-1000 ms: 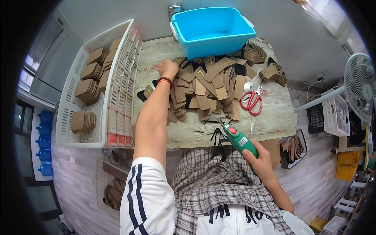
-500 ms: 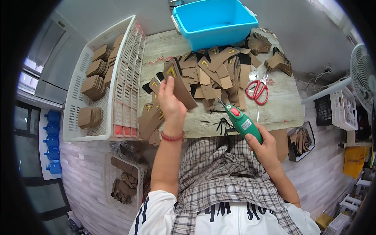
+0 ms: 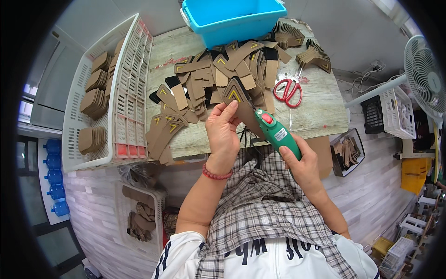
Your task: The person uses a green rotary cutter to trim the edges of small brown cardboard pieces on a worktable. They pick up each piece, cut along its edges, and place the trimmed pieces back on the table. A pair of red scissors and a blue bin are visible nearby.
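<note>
The right hand (image 3: 302, 159) wraps one green tool (image 3: 281, 136) well behind its tip, seemingly to leave that end free, while the left hand (image 3: 224, 132) pinches a brown strip (image 3: 246, 114) over the table's (image 3: 320, 108) near edge, apparently to steady its side for the tip; whether they touch is unclear. Beyond lie one pair of red scissors (image 3: 288, 93), a heap (image 3: 200, 83) too tangled to count, two fanned bundles (image 3: 312, 57) and one blue tub (image 3: 237, 25).
</note>
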A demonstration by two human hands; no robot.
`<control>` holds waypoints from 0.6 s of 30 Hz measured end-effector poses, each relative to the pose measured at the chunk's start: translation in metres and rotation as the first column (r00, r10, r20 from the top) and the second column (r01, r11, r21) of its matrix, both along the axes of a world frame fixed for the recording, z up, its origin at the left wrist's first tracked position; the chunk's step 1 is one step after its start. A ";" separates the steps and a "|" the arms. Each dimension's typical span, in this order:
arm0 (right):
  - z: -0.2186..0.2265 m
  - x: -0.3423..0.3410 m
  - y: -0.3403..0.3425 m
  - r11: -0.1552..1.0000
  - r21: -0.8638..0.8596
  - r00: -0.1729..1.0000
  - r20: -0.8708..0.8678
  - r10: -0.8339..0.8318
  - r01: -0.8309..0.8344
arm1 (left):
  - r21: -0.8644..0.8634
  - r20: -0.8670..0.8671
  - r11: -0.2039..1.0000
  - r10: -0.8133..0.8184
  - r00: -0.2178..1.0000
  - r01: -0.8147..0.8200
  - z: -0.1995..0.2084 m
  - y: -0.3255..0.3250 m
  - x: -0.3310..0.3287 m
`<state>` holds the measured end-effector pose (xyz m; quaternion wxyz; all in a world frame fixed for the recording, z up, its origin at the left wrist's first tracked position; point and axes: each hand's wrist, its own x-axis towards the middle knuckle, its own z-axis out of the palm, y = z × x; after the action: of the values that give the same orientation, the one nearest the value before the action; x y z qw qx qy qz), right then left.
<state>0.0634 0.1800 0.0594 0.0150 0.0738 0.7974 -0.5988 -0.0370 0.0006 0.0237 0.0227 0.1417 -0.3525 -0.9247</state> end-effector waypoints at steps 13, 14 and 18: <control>0.000 -0.002 0.005 0.999 -0.011 0.999 0.017 -0.039 0.039 | -0.001 0.044 0.989 -0.147 0.988 0.147 -0.008 0.015 0.012; -0.002 -0.003 0.005 0.999 0.000 0.999 -0.014 -0.044 0.044 | -0.007 0.054 0.988 -0.154 0.987 0.154 -0.008 0.016 0.014; -0.003 -0.003 0.006 0.999 -0.007 0.999 -0.029 -0.045 0.044 | -0.017 0.064 0.985 -0.173 0.983 0.174 -0.009 0.021 0.021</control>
<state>0.0602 0.1859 0.0565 -0.0097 0.0827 0.7936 -0.6027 -0.0159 0.0211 0.0148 -0.0671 0.1388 -0.3746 -0.9143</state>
